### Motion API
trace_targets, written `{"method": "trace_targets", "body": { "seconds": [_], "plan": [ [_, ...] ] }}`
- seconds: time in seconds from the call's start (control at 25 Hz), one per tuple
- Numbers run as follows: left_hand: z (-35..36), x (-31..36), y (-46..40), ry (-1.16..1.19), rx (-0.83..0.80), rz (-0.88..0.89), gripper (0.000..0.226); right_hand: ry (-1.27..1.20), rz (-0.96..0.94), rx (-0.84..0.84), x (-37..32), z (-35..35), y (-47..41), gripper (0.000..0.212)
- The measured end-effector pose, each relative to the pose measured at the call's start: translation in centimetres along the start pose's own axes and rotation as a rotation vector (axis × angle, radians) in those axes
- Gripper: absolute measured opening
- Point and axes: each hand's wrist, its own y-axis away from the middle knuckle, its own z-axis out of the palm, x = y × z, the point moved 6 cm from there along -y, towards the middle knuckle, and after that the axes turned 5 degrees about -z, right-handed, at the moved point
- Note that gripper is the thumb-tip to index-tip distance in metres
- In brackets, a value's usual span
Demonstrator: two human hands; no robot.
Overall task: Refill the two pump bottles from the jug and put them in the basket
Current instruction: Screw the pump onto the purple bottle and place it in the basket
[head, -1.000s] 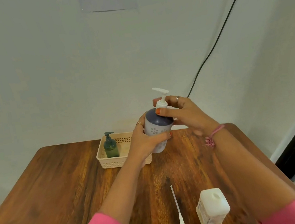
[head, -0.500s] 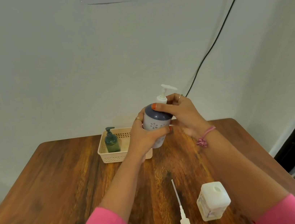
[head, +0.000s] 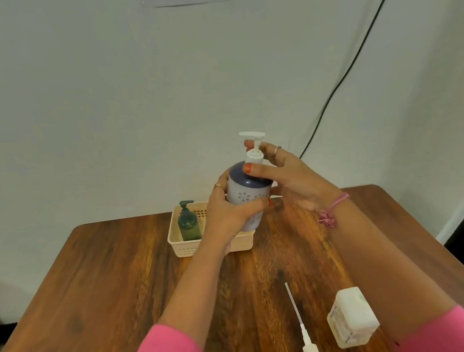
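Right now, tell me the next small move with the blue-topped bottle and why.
Probably finish tightening the pump, then lower the blue-topped bottle into the basket. The left hand grips its body and the right hand is at the collar; the green bottle already stands inside.

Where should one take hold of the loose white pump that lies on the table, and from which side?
Grip the loose pump at its thick collar, near the table's front edge, with a pinch from above. It lies flat, and its thin dip tube points away toward the basket; the tube looks too slender to hold firmly. The jug beside it narrows the approach from the right.
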Motion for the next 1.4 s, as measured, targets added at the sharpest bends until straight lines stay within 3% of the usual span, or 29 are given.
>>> {"method": "trace_targets", "body": {
  "seconds": [0.08,0.2,0.36,0.56,0.72,0.76,1.0,1.24,1.4],
  "plan": [
    [-0.8,0.2,-0.3,-0.001,-0.013,0.011,0.071,-0.038,-0.021,0.007,-0.1,0.2,0.1,0.039],
    [-1.5,0.7,-0.5,-0.016,-0.027,0.024,0.071,-0.046,-0.072,0.133,0.4,1.5,-0.6,0.056],
    [-2.6,0.6,-0.8,-0.039,-0.011,0.012,0.079,-0.236,-0.087,0.017,0.6,2.3,-1.2,0.044],
    [-3.3,0.0,-1.0,-0.057,-0.016,0.015,0.067,-0.099,-0.071,0.263,1.2,3.8,-1.9,0.047],
    [-4.1,-0.6,-1.2,-0.047,-0.007,-0.008,0.070,-0.093,-0.024,-0.016,0.9,3.7,-1.8,0.040],
    [-4.3,-0.7,-1.2,-0.052,-0.003,-0.006,0.070,-0.058,-0.038,-0.021,0.9,3.6,-1.7,0.034],
    [-4.5,-1.1,-1.4,0.003,0.128,0.016,0.073,0.070,-0.189,0.311,1.0,4.9,-2.0,0.014],
    [-4.5,-2.2,-1.9,0.049,0.079,0.026,0.065,0.318,-0.248,0.492,1.3,5.5,-1.5,0.025],
    [-5.1,-3.3,-2.7,0.053,0.030,-0.050,0.067,0.312,-0.053,0.281,3.0,4.9,-2.1,0.076]
  ]
}}
